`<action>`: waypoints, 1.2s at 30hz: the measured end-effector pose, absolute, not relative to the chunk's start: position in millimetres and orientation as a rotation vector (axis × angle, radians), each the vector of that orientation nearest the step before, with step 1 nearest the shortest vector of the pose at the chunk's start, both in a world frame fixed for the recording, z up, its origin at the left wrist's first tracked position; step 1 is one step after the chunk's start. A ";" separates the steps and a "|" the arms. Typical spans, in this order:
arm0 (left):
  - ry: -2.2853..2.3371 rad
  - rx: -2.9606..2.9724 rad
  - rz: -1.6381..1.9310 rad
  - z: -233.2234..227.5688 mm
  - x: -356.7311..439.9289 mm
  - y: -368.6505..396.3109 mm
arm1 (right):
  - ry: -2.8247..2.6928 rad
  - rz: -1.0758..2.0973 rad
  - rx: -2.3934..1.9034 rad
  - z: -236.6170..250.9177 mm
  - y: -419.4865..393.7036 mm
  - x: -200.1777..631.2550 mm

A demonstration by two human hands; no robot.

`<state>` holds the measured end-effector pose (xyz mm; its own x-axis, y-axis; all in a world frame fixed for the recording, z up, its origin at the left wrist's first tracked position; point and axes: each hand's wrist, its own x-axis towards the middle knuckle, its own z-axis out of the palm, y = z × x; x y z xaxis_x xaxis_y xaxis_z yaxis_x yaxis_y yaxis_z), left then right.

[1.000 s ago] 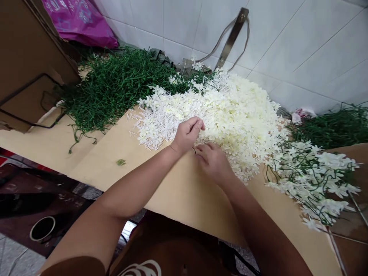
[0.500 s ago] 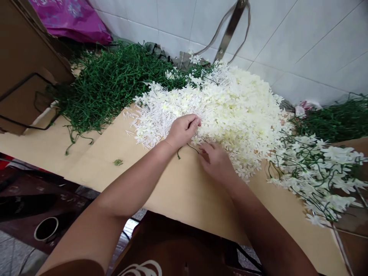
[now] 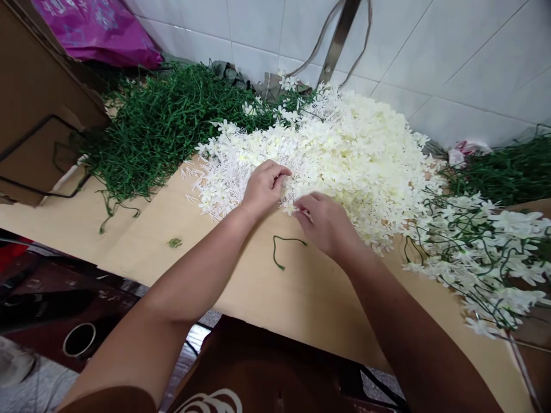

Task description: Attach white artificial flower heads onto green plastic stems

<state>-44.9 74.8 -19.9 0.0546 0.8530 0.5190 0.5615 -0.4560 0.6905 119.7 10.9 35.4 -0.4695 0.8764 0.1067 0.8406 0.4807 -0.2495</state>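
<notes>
The fingers of your left hand (image 3: 263, 186) and right hand (image 3: 328, 225) curl by the white blossom pile (image 3: 365, 155); I can't tell if they pinch anything. One bare stem (image 3: 274, 250) lies just below. Rightward, many flowers (image 3: 486, 252) have stems; lots of blossoms and the green heap (image 3: 172, 115) look left to do.

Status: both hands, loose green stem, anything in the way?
Left hand and right hand at near edge of white flowers, grip unclear. Green stem lies bent on brown tabletop. Nothing seen across the stem.
</notes>
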 end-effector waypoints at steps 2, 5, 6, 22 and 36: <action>1.440 1.999 1.430 -20.6 -46.7 76.4 | -2.468 0.128 -1.516 32.2 30.2 99.3; 1.451 1.956 1.505 -20.6 -48.7 77.7 | -2.420 0.073 -1.620 21.9 54.6 77.3; 1.453 1.944 1.514 -20.6 -48.9 77.8 | -2.415 0.075 -1.639 18.8 59.9 74.4; 1.288 1.976 1.457 -19.0 -43.6 73.1 | -1.706 0.875 -1.292 26.3 63.8 121.5; 1.309 1.728 1.393 -15.8 -35.3 69.9 | -1.579 0.896 -1.257 19.6 57.7 123.3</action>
<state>-35.3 69.9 -15.8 -0.0152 0.9177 0.3970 0.3389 -0.3688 0.8655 123.3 57.7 19.6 -0.0781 0.9755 0.2059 0.3231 0.2201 -0.9204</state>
